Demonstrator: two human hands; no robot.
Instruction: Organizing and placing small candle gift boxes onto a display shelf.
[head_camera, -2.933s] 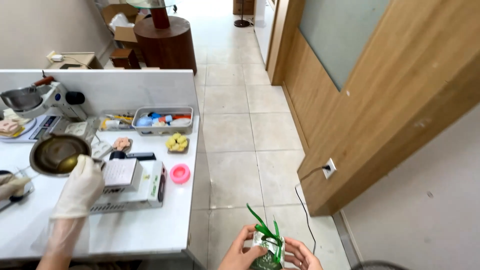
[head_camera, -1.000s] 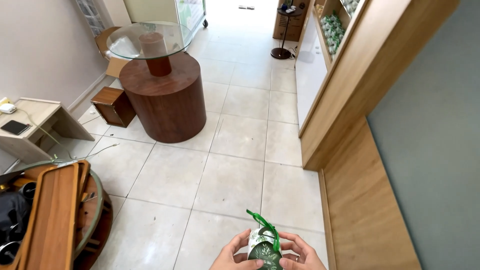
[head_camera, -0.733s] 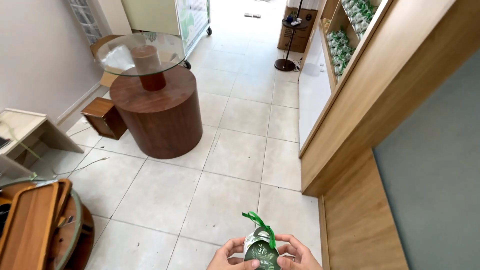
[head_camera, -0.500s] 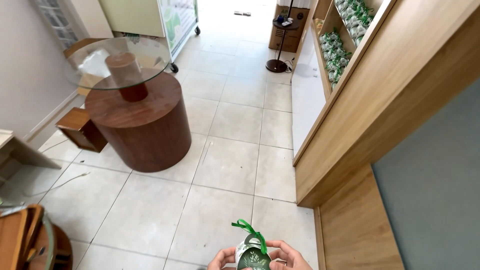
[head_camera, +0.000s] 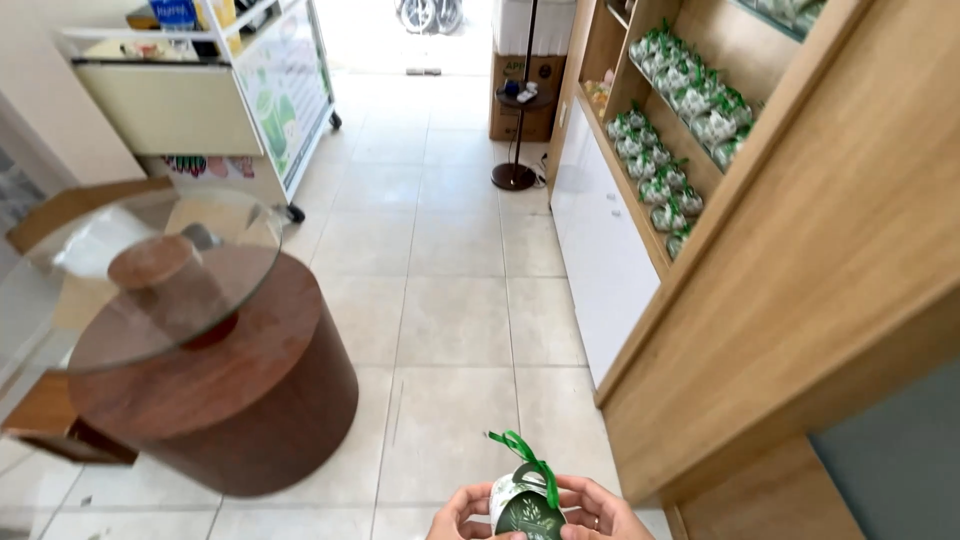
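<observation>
Grip, head view: left hand (head_camera: 462, 512) and right hand (head_camera: 598, 510) both closed around a small green-and-white packet (head_camera: 526, 508), one on each side
Packet position: bottom centre of view, held over the tiled floor (head_camera: 455, 300), its green ribbon (head_camera: 526, 460) standing up from the top
Left of hands: round dark wooden stand (head_camera: 215, 400) carrying a glass top (head_camera: 140, 270)
Right of hands: wooden shelf unit (head_camera: 760, 250) with rows of similar green packets (head_camera: 672, 110)
Far end: white cart (head_camera: 215, 100)
</observation>
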